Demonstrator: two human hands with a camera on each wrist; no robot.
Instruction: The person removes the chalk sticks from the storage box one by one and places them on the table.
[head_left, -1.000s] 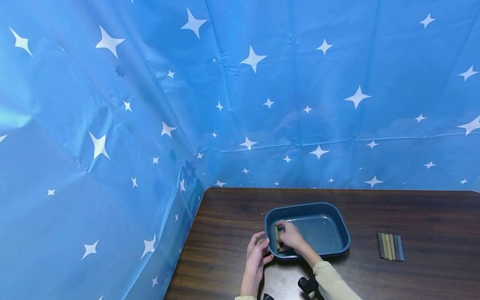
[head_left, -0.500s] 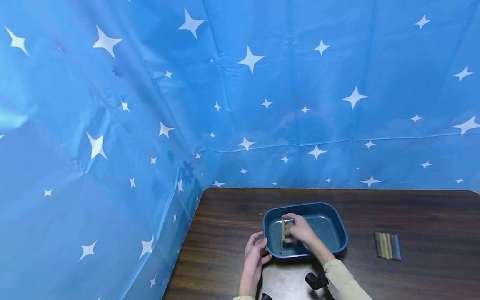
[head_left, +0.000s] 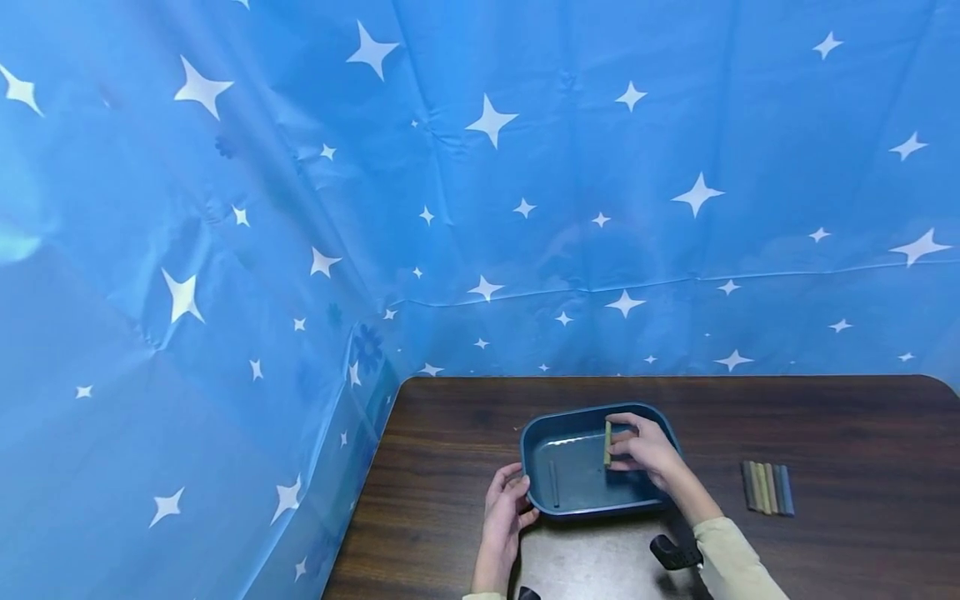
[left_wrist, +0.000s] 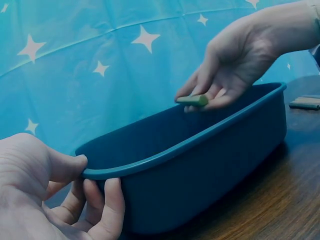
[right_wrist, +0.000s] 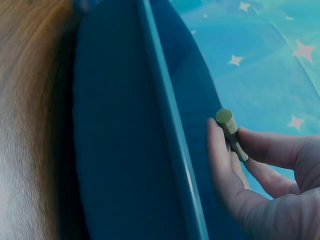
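A yellow-green round stick (head_left: pixel 607 443), chalk-like in shape, is held between the thumb and fingers of my right hand (head_left: pixel 647 450). It is raised over the right half of a dark blue plastic tub (head_left: pixel 600 510); its flat round end shows in the right wrist view. My left hand (head_left: pixel 502 510) grips the tub's left end, thumb over the rim (left_wrist: pixel 150 162) and fingers curled beneath it on the outer wall. A dark stick (head_left: pixel 553 483) lies alone on the tub floor, towards the left wall.
To the right of the tub, several sticks (head_left: pixel 767 488) in dark, yellowish, brownish and blue shades lie side by side on the brown wooden table (head_left: pixel 862 533). A blue star-patterned sheet (head_left: pixel 570 208) hangs behind and left of the table.
My right hand has lifted the yellow-green stick from the tub's left side and carried it rightward. The dark stick is now uncovered. My left hand keeps its grip on the tub.
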